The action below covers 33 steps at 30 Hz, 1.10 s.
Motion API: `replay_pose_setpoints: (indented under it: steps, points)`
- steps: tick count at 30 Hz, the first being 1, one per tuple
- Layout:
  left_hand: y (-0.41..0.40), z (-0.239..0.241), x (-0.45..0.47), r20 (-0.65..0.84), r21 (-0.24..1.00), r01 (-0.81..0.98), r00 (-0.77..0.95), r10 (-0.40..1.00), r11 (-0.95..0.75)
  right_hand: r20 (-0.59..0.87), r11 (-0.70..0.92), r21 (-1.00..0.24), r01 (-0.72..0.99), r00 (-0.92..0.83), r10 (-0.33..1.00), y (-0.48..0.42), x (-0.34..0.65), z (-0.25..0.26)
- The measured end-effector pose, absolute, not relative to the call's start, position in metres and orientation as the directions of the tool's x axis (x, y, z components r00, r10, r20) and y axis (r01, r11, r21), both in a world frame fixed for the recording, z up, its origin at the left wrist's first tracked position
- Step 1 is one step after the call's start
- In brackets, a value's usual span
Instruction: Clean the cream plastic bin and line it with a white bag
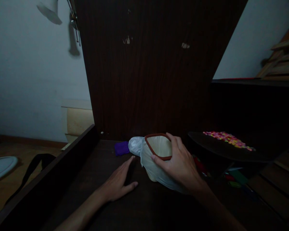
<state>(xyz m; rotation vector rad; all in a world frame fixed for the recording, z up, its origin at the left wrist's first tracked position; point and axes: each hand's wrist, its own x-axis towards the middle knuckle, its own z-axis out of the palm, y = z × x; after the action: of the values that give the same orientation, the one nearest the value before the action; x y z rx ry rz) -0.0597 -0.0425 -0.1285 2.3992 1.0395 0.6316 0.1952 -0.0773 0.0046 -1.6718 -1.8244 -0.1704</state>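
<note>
My right hand (179,160) grips the brown rim of a pale, soft-looking container (159,146), thumb on the near side and fingers over the far right edge. The mouth faces up and towards me, and whitish, thin material (156,170) hangs loose around its sides. Just left of it, my left hand (119,184) is open over the dark wooden surface (84,186), fingers stretched forward and thumb apart, holding nothing. Beyond its fingertips lie a crumpled clear plastic bag (135,145) touching the container and a folded purple cloth-like piece (121,148).
A tall dark wooden panel (149,80) rises behind. Along the left runs a raised wooden edge (62,160). To the right, a dark rounded shelf (199,141) bears a strip of small pink and yellow pieces (227,140). Green and red items (238,176) sit below it.
</note>
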Motion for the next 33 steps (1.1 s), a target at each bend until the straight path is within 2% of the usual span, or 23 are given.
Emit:
replay_pose_setpoints:
  steps: [6,12,17,21,28,33]
  points:
    - [-0.050,-0.132,-0.055,0.270,0.673,0.455,0.584,0.766,-0.584,0.522,0.306,-0.375,0.875,-0.074,0.850,-0.089,0.168,-0.012]
    - [-0.049,-0.146,-0.051,0.351,0.768,0.334,0.496,0.794,-0.547,0.572,0.363,-0.355,0.862,-0.107,0.813,-0.095,0.144,-0.029]
    - [-0.050,-0.142,-0.041,0.498,0.790,0.180,0.367,0.785,-0.586,0.567,0.395,-0.314,0.863,-0.163,0.808,-0.099,0.137,-0.041]
    - [-0.051,-0.139,-0.036,0.512,0.811,0.107,0.350,0.785,-0.576,0.555,0.401,-0.299,0.866,-0.184,0.811,-0.102,0.135,-0.047]
    - [-0.044,-0.136,-0.041,0.594,0.754,0.102,0.315,0.740,-0.649,0.418,0.405,-0.410,0.817,-0.227,0.880,-0.100,0.147,-0.029]
    - [-0.039,-0.134,-0.049,0.555,0.763,0.139,0.359,0.750,-0.631,0.191,0.464,-0.441,0.768,-0.425,0.885,-0.081,0.171,-0.005]
